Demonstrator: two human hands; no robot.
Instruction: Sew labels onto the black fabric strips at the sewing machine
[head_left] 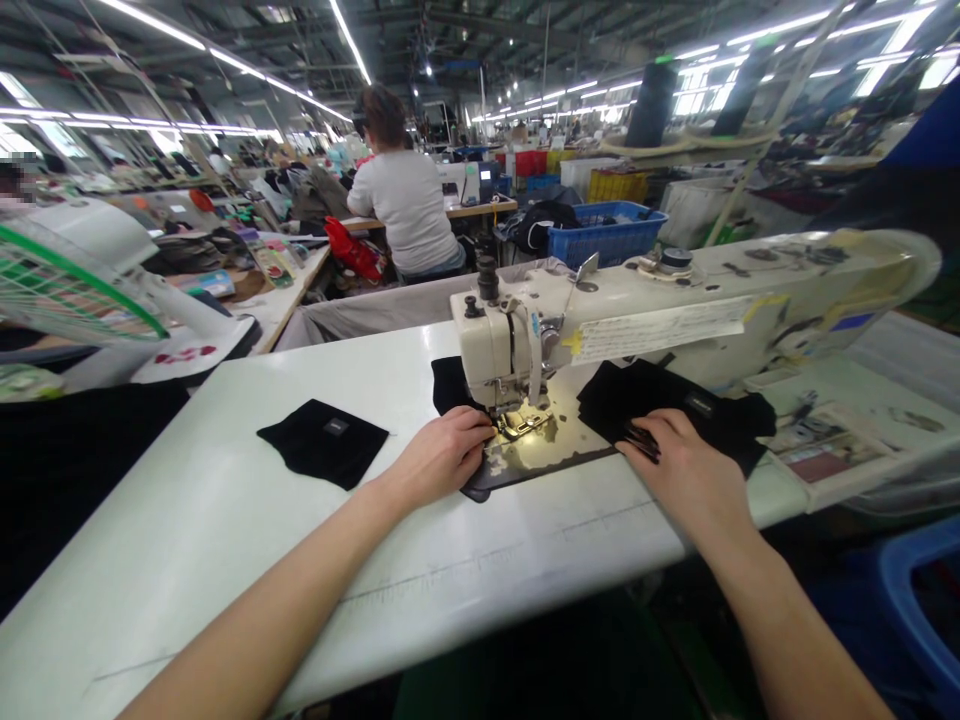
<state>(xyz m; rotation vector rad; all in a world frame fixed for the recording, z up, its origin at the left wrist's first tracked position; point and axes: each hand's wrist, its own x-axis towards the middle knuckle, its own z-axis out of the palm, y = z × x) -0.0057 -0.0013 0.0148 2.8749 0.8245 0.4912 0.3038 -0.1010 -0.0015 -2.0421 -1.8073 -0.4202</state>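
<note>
The sewing machine [491, 345] stands over a lit metal needle plate [525, 455]. My left hand [446, 450] rests beside the presser foot [517, 425], fingers bent and together against a black fabric piece [448, 382] that lies partly behind the machine head. Its fingertips hide the fabric's near edge. In my right hand [686, 470] is a small dark tool, apparently thread snips [643, 441], held by closed fingers. That hand lies against a stack of black fabric pieces [630, 390], the top one with a small grey label. Another labelled black piece [326, 445] lies flat on the left.
The white table [247, 520] has ruler marks near its front edge. An open parts tray [825, 450] sits right of the stack. Left is a fan [75, 270]. Beyond the machine are a blue basket [607, 232] and a seated person [409, 200] in a light top.
</note>
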